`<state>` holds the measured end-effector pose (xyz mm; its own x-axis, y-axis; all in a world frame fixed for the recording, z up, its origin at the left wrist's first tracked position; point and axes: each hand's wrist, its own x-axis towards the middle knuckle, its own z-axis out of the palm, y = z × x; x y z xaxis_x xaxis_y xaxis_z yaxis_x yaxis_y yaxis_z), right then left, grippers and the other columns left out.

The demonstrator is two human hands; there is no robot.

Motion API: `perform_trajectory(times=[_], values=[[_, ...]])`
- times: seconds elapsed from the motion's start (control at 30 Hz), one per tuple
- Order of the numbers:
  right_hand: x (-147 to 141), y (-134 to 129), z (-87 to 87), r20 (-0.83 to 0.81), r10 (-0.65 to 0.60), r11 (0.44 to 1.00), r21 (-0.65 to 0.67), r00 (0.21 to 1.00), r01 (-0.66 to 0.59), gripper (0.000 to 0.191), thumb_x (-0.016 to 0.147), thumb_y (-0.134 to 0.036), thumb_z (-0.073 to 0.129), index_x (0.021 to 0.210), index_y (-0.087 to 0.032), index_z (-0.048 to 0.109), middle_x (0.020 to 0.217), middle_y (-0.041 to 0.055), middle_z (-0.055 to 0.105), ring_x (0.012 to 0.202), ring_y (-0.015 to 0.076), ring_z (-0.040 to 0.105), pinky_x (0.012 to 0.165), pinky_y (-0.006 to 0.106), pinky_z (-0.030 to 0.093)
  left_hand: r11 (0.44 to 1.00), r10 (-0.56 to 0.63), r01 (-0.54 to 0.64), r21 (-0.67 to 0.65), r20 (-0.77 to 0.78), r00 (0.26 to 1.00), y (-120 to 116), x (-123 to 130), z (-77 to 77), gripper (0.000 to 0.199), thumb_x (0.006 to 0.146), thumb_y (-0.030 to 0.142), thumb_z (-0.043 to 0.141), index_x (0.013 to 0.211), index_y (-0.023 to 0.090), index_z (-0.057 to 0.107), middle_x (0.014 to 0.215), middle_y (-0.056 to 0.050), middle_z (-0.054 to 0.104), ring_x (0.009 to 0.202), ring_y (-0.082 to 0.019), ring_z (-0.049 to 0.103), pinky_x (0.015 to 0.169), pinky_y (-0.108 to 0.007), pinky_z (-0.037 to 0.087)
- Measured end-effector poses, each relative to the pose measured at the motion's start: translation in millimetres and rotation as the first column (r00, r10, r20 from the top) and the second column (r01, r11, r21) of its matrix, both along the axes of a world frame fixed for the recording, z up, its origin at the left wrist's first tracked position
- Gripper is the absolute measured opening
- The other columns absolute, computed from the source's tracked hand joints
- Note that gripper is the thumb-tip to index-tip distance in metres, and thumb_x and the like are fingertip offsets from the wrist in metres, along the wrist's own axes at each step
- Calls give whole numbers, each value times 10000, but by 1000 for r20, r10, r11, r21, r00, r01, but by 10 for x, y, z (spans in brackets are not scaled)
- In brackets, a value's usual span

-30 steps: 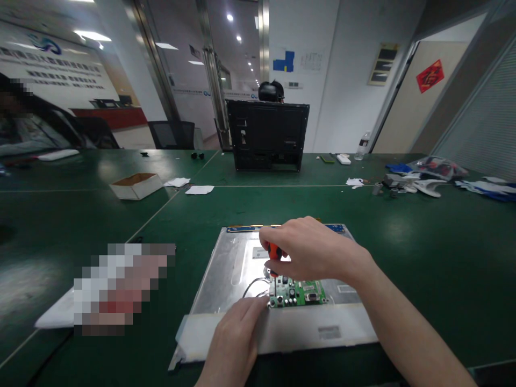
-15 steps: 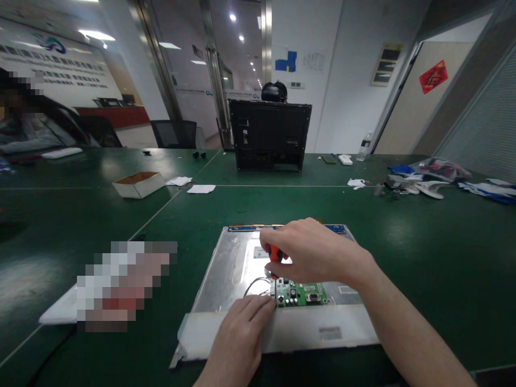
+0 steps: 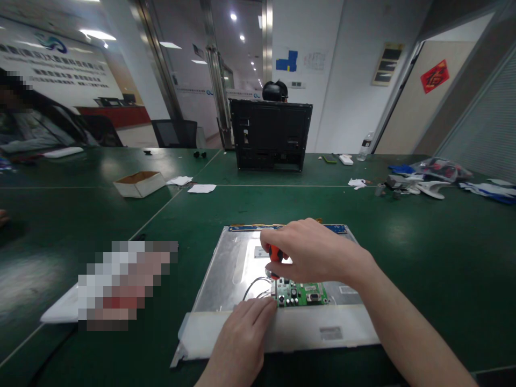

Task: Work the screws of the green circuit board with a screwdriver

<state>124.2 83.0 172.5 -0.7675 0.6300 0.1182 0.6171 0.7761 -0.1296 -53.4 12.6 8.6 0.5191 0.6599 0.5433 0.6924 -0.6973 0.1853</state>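
Note:
A silvery display panel lies flat on the green table, with a green circuit board on it. My right hand is wrapped round the orange-red handle of a screwdriver, held upright. Its thin shaft points down at the board's left edge; the tip is hard to make out. My left hand rests on the panel's near part, fingers together and fingertips by the board's lower left corner. Whether anything is under those fingertips is hidden. Dark wires run just left of the board.
A black monitor housing stands at the far side, a person's head behind it. An open box and papers lie at the left. Further right are a bottle and a plastic bag. Another person sits far left.
My left hand has shifted very slightly on the panel. My right hand keeps its hold on the screwdriver in nearly the same place. Part of another person's hand now shows at the left edge.

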Motion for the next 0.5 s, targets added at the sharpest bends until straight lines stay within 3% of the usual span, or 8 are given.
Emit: perform_trajectory(times=[0.2, 0.5], values=[[9, -8, 5, 7, -7, 1000, 8, 1000, 7, 137, 811, -288, 596, 891, -199, 530, 770, -15, 665, 615, 124, 532, 495, 247, 241, 998, 2, 0, -66, 28, 1000, -9, 4, 34, 483, 689, -34, 357, 1087, 153, 555, 942, -98, 690, 827, -234, 649, 701, -364, 562], [-26, -6, 6, 9, 23, 999, -38, 1000, -23, 117, 818, -258, 576, 906, -194, 534, 796, -7, 668, 640, 123, 547, 506, 240, 269, 998, -42, 44, -41, 40, 998, -12, 1, 33, 426, 765, -13, 359, 1113, 160, 533, 991, -102, 694, 858, -239, 654, 733, -381, 562]])
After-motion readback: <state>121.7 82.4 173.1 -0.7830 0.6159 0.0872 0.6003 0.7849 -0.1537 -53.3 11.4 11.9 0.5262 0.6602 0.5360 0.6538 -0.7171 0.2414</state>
